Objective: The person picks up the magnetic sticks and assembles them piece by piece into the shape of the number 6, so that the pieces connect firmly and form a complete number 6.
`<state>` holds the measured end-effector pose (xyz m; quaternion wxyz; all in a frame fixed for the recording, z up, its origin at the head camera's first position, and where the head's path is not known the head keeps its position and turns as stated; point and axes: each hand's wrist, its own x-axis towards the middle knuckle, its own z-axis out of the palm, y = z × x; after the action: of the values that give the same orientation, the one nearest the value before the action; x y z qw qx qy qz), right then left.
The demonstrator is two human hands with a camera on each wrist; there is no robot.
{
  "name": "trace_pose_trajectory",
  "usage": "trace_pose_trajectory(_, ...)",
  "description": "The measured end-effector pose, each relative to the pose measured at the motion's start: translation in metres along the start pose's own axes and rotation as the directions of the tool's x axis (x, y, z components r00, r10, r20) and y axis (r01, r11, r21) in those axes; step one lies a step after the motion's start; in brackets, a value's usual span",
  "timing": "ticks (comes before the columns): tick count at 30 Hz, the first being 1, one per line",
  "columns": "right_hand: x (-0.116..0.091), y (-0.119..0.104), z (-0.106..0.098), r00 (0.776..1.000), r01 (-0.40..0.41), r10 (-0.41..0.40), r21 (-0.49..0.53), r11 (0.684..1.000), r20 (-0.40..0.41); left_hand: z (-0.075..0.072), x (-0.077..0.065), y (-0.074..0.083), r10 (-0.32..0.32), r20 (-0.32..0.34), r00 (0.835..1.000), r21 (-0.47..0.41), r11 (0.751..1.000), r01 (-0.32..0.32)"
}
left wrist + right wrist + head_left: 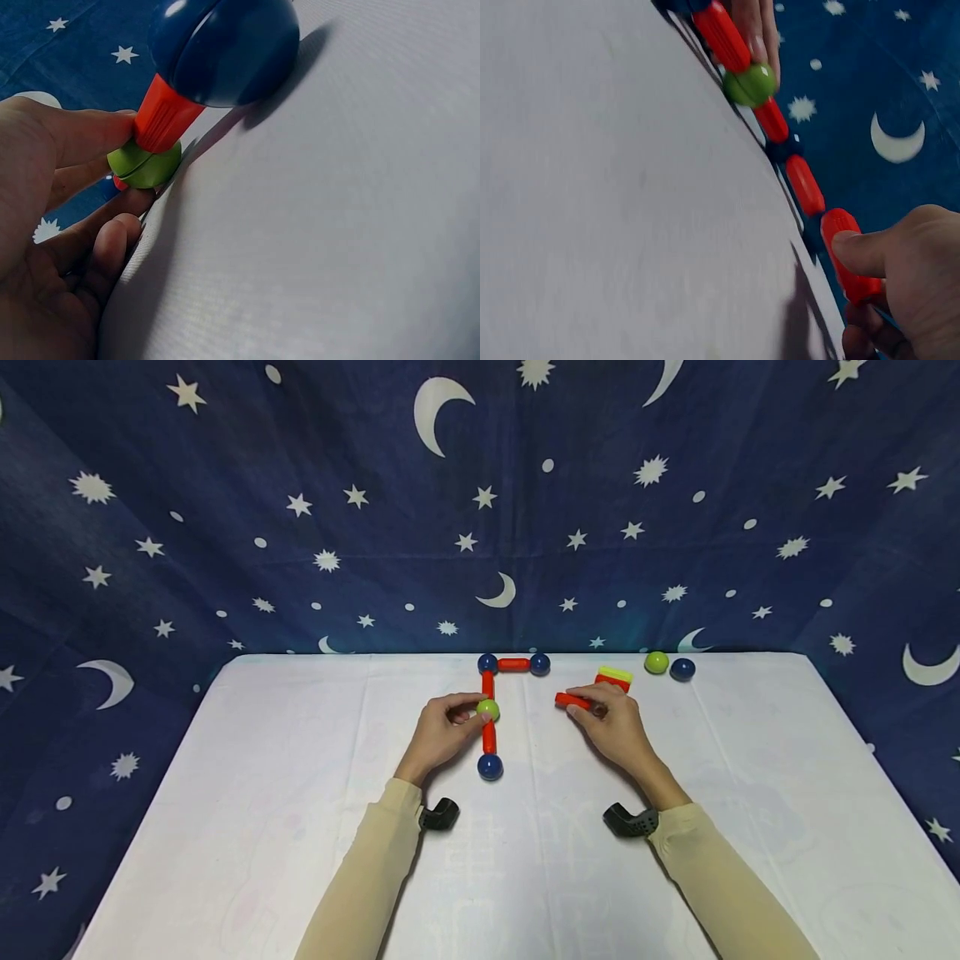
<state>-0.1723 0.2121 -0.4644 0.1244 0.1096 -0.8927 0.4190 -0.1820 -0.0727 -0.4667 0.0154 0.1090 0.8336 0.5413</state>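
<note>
My left hand (441, 731) pinches a green ball (488, 710) between thumb and fingers. That ball sits mid-way in a chain of balls and ribbed rods: a red rod (490, 737) leads from it to the nearest blue ball (490, 767), and another red rod (488, 684) runs back to a blue corner ball (487, 663). From the corner, a third red rod (513, 665) goes right to one more blue ball (539, 664). My right hand (618, 727) holds a loose red rod (847, 251) by thumb and fingers, apart from the chain.
Just beyond the right hand lie a yellow rod (617, 674) and a red rod (613, 683), side by side. A loose green ball (656, 662) and a blue ball (682, 669) stand at the back right of the white table (247, 777). Behind hangs a starry blue cloth (390, 468).
</note>
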Motion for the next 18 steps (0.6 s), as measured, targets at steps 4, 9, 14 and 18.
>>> trace_pose_trajectory(4,0.004,-0.009,0.007,0.998,0.020,-0.022,0.028,0.999,0.065,0.000,0.001,0.000,0.002,-0.003,1.000,-0.006,1.000,-0.002)
trace_pose_trajectory(9,0.008,-0.019,0.019,0.990,0.031,-0.035,0.035,0.999,0.137,0.000,0.000,0.001,-0.006,-0.002,1.000,-0.001,1.000,0.006)
trace_pose_trajectory(14,0.012,-0.026,0.029,0.981,0.041,-0.047,0.034,0.999,0.189,0.001,0.000,0.001,-0.017,-0.003,1.000,0.003,1.000,0.017)
trace_pose_trajectory(18,0.016,-0.029,0.036,0.974,0.046,-0.051,0.029,0.999,0.219,0.000,0.001,0.001,-0.012,-0.004,1.000,0.006,1.000,0.012)
